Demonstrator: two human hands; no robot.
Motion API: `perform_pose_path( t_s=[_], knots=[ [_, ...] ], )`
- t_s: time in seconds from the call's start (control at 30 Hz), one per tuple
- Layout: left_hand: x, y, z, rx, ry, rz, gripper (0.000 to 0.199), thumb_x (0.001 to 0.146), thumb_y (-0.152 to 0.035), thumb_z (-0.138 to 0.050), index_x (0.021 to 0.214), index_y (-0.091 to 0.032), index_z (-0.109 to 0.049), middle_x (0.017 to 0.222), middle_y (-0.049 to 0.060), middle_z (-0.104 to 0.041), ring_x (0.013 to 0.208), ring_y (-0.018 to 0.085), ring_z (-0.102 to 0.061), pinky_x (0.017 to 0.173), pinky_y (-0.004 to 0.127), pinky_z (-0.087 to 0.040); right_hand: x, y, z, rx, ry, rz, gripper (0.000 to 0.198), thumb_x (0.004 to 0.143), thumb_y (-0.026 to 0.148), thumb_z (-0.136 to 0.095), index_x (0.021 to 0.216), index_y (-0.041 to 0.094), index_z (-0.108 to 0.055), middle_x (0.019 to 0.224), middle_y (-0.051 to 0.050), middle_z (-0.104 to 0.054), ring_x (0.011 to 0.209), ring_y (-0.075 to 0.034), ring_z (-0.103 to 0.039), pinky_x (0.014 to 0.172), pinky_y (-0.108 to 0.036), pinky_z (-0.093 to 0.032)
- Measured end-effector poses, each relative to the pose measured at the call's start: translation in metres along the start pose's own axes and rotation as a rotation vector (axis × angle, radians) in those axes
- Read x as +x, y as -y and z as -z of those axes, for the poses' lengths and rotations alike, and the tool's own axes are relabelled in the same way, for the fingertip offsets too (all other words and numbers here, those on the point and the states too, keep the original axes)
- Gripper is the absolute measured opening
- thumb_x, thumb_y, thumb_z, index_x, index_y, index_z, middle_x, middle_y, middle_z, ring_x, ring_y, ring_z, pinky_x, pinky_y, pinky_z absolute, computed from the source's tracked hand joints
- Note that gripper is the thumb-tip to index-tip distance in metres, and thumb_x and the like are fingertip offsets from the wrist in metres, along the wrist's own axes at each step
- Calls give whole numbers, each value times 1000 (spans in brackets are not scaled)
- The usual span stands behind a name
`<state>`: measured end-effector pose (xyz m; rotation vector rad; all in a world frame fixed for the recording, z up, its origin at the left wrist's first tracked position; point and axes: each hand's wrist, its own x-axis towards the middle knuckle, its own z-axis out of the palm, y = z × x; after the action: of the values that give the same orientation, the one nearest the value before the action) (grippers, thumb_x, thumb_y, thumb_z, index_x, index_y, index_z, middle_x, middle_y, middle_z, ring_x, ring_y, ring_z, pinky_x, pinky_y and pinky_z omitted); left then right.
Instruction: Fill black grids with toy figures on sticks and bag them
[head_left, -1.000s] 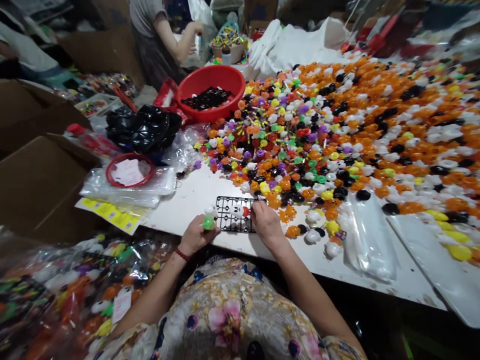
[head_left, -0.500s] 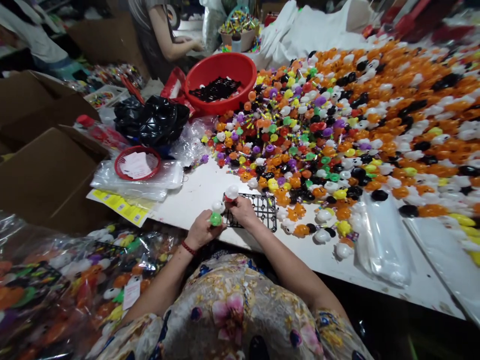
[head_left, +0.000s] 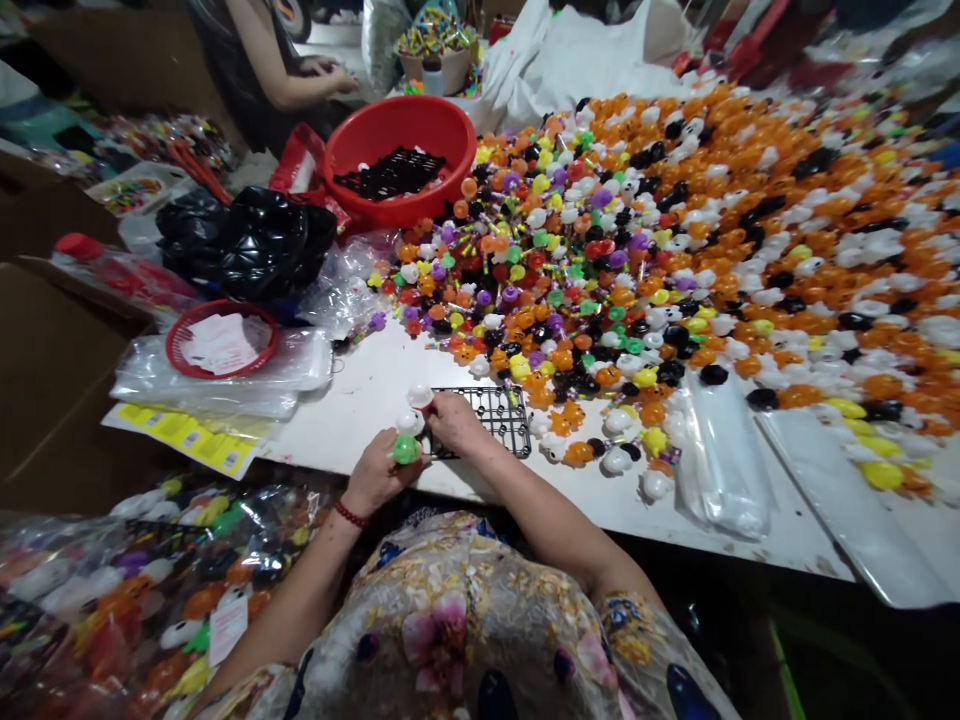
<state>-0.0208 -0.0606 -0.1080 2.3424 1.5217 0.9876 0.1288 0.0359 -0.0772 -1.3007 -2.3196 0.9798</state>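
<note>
My left hand (head_left: 377, 474), with a beaded bracelet at its wrist, is closed around small plastic toys. A green toy head (head_left: 406, 449) and a white toy head (head_left: 409, 422) stick out of its fingers. Just to the right, my right hand (head_left: 459, 426) pinches a toy with a white head (head_left: 419, 397), its lower part hidden by the fingers. Both hands are close together at the left end of a black plastic grid (head_left: 501, 412), which lies on the white table (head_left: 352, 400). My right hand covers part of that grid.
A large heap of colourful toys (head_left: 600, 250) spreads over the table. Clear plastic bags (head_left: 720, 460) lie at right. To the left are a red basket (head_left: 223, 340) with paper slips, a black bag (head_left: 262, 240) and a red basin (head_left: 401, 160). Another person's arm (head_left: 270, 60) is behind.
The view has swung to the right, so the table and its contents appear farther left. Both hands keep their hold on the toys beside the grid, with little change between them.
</note>
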Motion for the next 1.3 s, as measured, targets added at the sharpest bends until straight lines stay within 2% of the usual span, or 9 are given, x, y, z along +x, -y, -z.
perform_pose_path(
  t_s=[0.37,0.5,0.57,0.7,0.83,0.97,1.1,1.2,1.3],
  knots=[
    [2,0,5,-14,14,50,33,88,-45,-56,65,-21,-61,61,1,-60,55,15,-53,52,24,-41,1,14,7,-151,114,80,12,91,17,-57,96,16,-68,98,-4,-72,95,-17,-62,83,-25,-46],
    [0,0,5,3,8,138,33,84,-48,-58,64,-22,-62,61,0,-61,55,14,-56,51,23,-43,-34,1,27,-129,-20,138,24,95,19,-55,117,17,-63,119,-4,-67,112,-15,-59,94,-24,-45],
    [-1,0,4,3,1,159,32,83,-48,-59,65,-21,-63,64,1,-63,58,15,-59,52,23,-45,-70,-19,49,-193,-198,87,30,93,14,-53,121,20,-63,127,-6,-63,118,-17,-56,99,-26,-44],
    [-2,0,1,-9,-6,182,29,80,-49,-62,70,-22,-66,68,1,-66,62,17,-62,57,25,-49,-150,-69,99,-431,-435,-155,33,86,8,-50,110,18,-69,112,-13,-66,106,-26,-56,92,-40,-46],
    [-4,1,0,-21,-8,228,27,79,-49,-63,70,-23,-64,68,1,-66,64,18,-62,58,27,-50,-190,-100,113,-646,-450,-331,31,81,12,-53,108,15,-69,111,-16,-63,101,-31,-51,87,-47,-42],
    [-6,4,-3,-57,-41,180,25,80,-48,-65,72,-24,-65,68,2,-65,62,18,-61,56,30,-51,-185,-105,101,-707,-385,-378,29,79,12,-55,104,15,-69,114,-17,-63,102,-31,-50,88,-46,-40],
    [-5,4,-6,-62,-109,83,24,83,-44,-64,72,-24,-64,69,2,-65,62,18,-60,55,31,-52,-171,-105,97,-514,-456,-302,26,82,12,-49,98,17,-69,107,-15,-65,99,-29,-54,87,-45,-44],
    [-3,1,-6,-40,-131,56,26,85,-44,-62,71,-22,-64,70,3,-65,63,17,-61,57,30,-52,-153,-98,89,-146,-548,-157,29,87,21,-43,106,20,-64,101,-11,-66,94,-25,-60,86,-41,-49],
    [1,-3,-5,-11,-109,46,28,87,-42,-60,69,-20,-62,69,2,-64,62,15,-59,58,27,-50,-118,-79,65,300,-492,-157,24,88,35,-49,101,22,-62,86,-5,-67,78,-22,-62,77,-40,-54]
  ],
)
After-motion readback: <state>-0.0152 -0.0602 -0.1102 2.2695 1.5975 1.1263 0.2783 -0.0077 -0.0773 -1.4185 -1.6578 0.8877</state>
